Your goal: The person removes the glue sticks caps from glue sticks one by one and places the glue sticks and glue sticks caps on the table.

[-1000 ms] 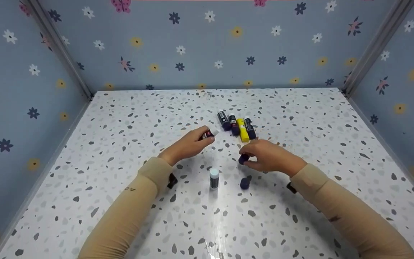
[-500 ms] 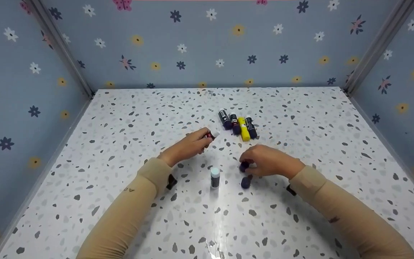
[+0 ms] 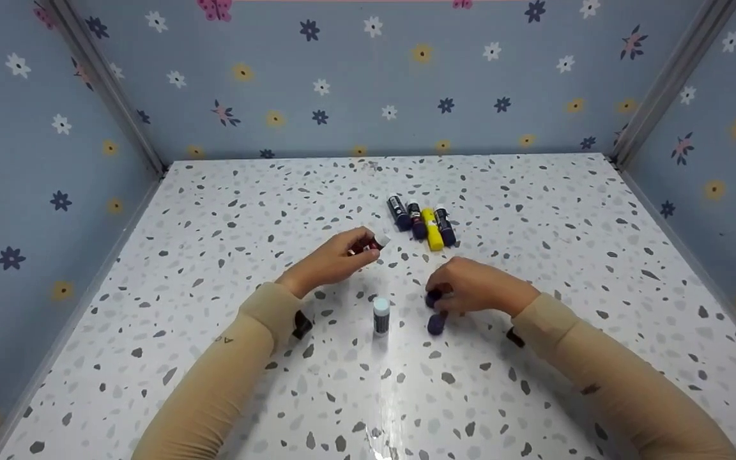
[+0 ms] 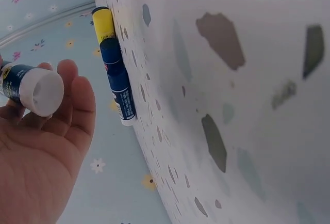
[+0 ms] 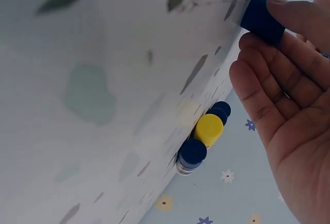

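Note:
In the head view my left hand [image 3: 333,259] holds a dark glue stick [image 3: 375,243] with red on its label, its white end pointing right; the left wrist view shows that white end [image 4: 45,92] beside my fingers. My right hand [image 3: 480,285] pinches a dark blue cap [image 3: 432,298] at the table surface; the cap [image 5: 262,17] sits between thumb and fingers in the right wrist view. Just in front of it lies another dark cap [image 3: 436,324]. An upright glue stick [image 3: 381,316] with a pale top stands between the two hands.
Behind the hands, three dark glue sticks [image 3: 398,212] and a yellow one [image 3: 432,229] lie side by side on the speckled white table [image 3: 266,396]. Flower-patterned panels [image 3: 342,70] enclose the back and both sides.
My right hand has come nearer to me with the cap, which now sits close to the other cap. My left hand has turned the glue stick slightly and stays about where it was.

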{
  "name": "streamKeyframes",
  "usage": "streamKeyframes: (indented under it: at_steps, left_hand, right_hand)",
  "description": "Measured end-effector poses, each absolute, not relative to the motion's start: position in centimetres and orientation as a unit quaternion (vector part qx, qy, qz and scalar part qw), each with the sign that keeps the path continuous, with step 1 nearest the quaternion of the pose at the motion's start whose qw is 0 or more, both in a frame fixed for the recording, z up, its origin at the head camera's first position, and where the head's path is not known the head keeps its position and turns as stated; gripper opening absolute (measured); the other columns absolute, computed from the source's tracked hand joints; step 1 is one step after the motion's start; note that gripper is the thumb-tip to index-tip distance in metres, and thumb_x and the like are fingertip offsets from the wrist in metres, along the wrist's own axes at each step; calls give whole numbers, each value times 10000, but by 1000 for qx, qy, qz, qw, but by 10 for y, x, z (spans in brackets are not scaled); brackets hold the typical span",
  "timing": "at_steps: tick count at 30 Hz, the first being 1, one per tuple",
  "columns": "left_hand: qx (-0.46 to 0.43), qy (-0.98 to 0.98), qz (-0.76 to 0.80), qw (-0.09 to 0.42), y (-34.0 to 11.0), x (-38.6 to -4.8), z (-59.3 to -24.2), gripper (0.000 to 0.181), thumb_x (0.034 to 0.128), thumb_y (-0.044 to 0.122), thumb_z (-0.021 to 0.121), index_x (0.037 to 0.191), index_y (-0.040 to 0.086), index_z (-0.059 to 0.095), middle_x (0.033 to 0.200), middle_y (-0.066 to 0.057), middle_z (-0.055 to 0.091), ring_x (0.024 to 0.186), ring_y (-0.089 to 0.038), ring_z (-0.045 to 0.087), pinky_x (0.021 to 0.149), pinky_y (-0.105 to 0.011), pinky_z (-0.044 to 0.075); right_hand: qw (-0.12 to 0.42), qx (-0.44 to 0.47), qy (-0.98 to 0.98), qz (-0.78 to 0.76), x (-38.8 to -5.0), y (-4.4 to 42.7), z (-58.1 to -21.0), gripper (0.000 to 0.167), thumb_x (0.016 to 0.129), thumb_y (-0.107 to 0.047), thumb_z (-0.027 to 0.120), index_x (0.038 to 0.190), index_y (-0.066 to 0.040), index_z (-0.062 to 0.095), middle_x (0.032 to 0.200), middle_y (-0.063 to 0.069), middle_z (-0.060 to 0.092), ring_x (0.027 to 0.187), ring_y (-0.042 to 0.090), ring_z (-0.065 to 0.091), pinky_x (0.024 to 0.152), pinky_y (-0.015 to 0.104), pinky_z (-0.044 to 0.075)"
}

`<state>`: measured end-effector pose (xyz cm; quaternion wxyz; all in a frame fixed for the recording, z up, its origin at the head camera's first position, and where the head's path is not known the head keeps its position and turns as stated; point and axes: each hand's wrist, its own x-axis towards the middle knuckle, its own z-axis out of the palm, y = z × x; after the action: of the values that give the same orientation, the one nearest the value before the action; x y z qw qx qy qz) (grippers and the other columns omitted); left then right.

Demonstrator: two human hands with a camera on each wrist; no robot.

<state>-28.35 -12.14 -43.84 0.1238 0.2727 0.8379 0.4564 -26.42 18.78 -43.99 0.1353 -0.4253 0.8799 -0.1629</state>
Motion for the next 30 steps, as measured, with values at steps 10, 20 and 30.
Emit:
streamKeyframes:
  at_steps: [10, 20, 30]
  left_hand:
    - [291, 828, 464, 118, -123, -283, -439, 194, 1005, 225, 788, 1128, 82, 740, 1019, -60, 740, 905, -175, 681, 808, -305, 537]
    - [295, 822, 459, 165, -123, -279, -447, 163, 925, 168, 875, 1003, 84, 760, 1030, -57, 811, 938, -179, 747, 898, -311, 600]
    - [326, 816, 439, 190, -121, -279, -453, 218, 912, 67, 857, 1116, 32, 789, 1090, -110, 800, 956, -133, 743, 941, -325, 618]
  right_hand:
    - [165, -408, 880, -178, -269, 188, -443, 149, 940, -109, 807, 1088, -97, 826, 971, 1, 803, 824, 93, 670, 804, 323, 575]
    - [139, -438, 872, -172, -269, 188, -443, 80, 910, -65, 781, 982, -86, 811, 867, -1, 762, 739, 80, 599, 714, 278, 520]
    - [147, -423, 878, -171, -269, 187, -443, 94, 919, -101, 791, 1011, -96, 811, 885, -12, 768, 743, 74, 614, 721, 275, 525]
